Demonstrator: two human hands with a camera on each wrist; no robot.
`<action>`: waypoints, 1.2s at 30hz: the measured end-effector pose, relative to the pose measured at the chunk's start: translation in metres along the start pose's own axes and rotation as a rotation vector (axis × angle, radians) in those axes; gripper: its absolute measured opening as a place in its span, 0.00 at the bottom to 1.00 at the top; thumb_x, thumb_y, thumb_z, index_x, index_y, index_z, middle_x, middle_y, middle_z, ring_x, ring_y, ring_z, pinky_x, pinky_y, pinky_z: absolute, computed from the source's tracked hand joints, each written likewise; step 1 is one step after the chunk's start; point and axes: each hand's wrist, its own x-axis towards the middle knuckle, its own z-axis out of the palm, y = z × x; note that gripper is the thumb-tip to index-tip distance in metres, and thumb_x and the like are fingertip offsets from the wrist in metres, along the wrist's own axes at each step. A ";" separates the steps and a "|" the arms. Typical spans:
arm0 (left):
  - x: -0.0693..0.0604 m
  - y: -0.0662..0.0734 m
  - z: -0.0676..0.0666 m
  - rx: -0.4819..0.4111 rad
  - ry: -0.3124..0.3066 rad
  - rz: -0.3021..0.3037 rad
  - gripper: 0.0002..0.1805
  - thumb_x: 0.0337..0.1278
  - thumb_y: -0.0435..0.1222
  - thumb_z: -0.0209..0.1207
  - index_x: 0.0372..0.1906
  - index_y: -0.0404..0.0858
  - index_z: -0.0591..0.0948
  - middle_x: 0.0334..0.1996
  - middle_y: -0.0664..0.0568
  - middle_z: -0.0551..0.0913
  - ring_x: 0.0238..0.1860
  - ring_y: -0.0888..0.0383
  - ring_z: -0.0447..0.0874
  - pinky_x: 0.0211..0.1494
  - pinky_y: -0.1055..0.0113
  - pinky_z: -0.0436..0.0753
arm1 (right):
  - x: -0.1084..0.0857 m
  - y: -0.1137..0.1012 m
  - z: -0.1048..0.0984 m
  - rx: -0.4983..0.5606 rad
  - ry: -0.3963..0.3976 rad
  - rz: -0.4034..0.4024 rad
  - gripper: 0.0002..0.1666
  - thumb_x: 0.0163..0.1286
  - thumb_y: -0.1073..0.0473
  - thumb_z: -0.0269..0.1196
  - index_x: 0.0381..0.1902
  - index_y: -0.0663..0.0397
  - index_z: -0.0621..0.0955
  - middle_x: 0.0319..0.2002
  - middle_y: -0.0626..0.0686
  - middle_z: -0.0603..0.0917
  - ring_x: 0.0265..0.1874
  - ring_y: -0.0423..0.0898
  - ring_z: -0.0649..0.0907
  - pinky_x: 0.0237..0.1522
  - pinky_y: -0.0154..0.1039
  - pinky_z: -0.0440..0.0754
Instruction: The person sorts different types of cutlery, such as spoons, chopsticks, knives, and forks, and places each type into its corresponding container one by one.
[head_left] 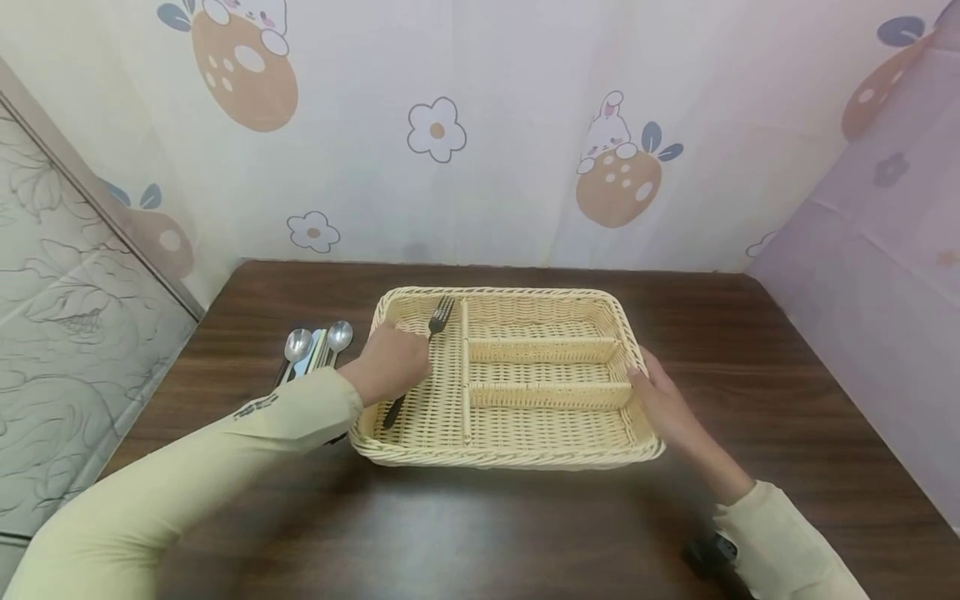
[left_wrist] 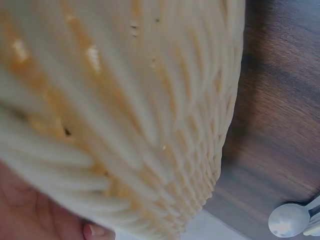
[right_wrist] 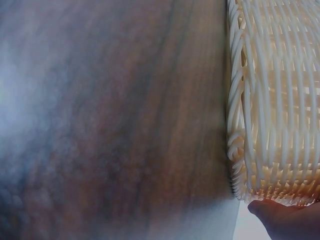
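A pale woven basket (head_left: 551,421) with a wide left compartment and three narrower ones on the right sits in the middle of the head view. My left hand (head_left: 393,362) reaches over the basket's left rim with its fingers curled around a dark-handled fork (head_left: 441,315), whose tines point away; the fingers hide the fork's middle. In the left wrist view, the woven wall covers most of the frame, with part of the hand (left_wrist: 35,210) beyond the rim. With the thumb on the rim, my right hand (head_left: 663,400) grips the basket's right end.
Left of the basket lie two metal spoons (head_left: 297,343) and other slim utensils (head_left: 318,354), partly hidden by my left sleeve. Everything stands on a dark wooden table (head_left: 720,333). A patterned curtain (head_left: 510,167) hangs behind it.
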 end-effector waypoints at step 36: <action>0.002 0.013 0.017 0.014 -0.101 0.012 0.11 0.54 0.36 0.56 0.18 0.43 0.79 0.16 0.55 0.75 0.14 0.60 0.60 0.24 0.64 0.58 | 0.001 -0.005 0.002 -0.015 -0.012 0.017 0.35 0.79 0.49 0.33 0.75 0.53 0.36 0.63 0.75 0.60 0.42 0.59 0.82 0.44 0.47 0.80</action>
